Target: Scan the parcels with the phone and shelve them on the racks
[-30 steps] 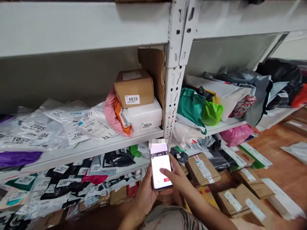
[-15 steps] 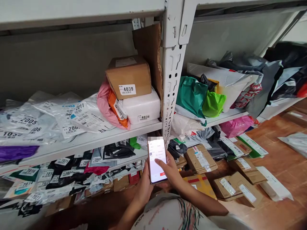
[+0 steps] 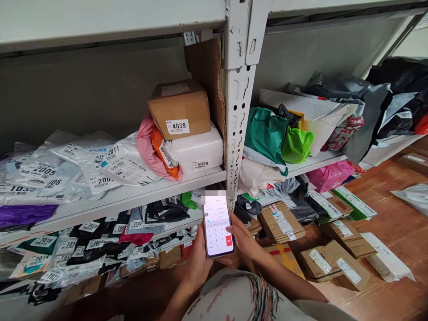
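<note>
A lit smartphone (image 3: 218, 225) is held upright in front of my body, its screen showing a number keypad with a red key at lower right. My left hand (image 3: 198, 256) grips the phone along its left edge and lower side. On the other side, my right hand (image 3: 241, 238) wraps the right edge, with the thumb at the screen's right border near the keypad. Just beyond the phone is the shelf post. Above it rest a brown carton (image 3: 180, 109) labelled 4039 and a white wrapped parcel (image 3: 199, 151) labelled 4038.
The perforated white post (image 3: 236, 111) divides two shelf bays. Labelled plastic mailers (image 3: 43, 169) fill the left shelves. Green bags (image 3: 267, 133) and a white padded parcel lie on the right shelf. Cardboard boxes (image 3: 281, 220) cover part of the tiled floor (image 3: 394, 214) at right.
The phone screen has switched to a keypad view. My right thumb has moved from the middle of the screen to its right edge. The camera view has shifted slightly.
</note>
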`<action>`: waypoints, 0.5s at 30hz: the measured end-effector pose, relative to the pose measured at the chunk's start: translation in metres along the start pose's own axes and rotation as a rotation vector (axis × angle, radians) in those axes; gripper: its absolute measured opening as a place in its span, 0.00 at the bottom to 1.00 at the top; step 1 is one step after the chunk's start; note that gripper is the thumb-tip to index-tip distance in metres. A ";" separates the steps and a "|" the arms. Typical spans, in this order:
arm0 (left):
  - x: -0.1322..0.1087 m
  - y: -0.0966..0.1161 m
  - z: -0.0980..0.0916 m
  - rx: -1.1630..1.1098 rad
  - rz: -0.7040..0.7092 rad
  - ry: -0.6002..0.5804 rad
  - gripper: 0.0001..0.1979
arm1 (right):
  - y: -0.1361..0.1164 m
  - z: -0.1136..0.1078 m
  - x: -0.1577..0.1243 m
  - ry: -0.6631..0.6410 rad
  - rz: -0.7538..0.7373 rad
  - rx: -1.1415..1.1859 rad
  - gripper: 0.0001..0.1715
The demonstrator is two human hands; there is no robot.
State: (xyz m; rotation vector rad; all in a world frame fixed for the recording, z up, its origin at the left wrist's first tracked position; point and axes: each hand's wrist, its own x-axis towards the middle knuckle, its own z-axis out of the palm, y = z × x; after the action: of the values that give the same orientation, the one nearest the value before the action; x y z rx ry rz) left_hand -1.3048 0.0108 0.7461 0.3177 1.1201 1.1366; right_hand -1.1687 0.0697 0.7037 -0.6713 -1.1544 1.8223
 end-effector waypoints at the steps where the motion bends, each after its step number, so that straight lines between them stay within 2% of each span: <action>1: 0.000 0.000 0.001 -0.001 0.001 -0.003 0.46 | 0.000 0.002 0.000 -0.004 -0.004 -0.001 0.24; 8: -0.002 -0.001 0.003 -0.005 0.043 -0.021 0.43 | 0.001 0.015 0.004 0.047 -0.036 -0.018 0.26; 15: -0.004 0.002 -0.003 -0.123 -0.004 -0.063 0.39 | -0.002 -0.005 0.000 -0.100 0.037 0.013 0.32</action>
State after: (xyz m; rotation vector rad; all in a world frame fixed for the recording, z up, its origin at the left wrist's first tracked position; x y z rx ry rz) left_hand -1.3086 0.0068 0.7481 0.2536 0.9908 1.1783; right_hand -1.1640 0.0724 0.7038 -0.6030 -1.2010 1.9118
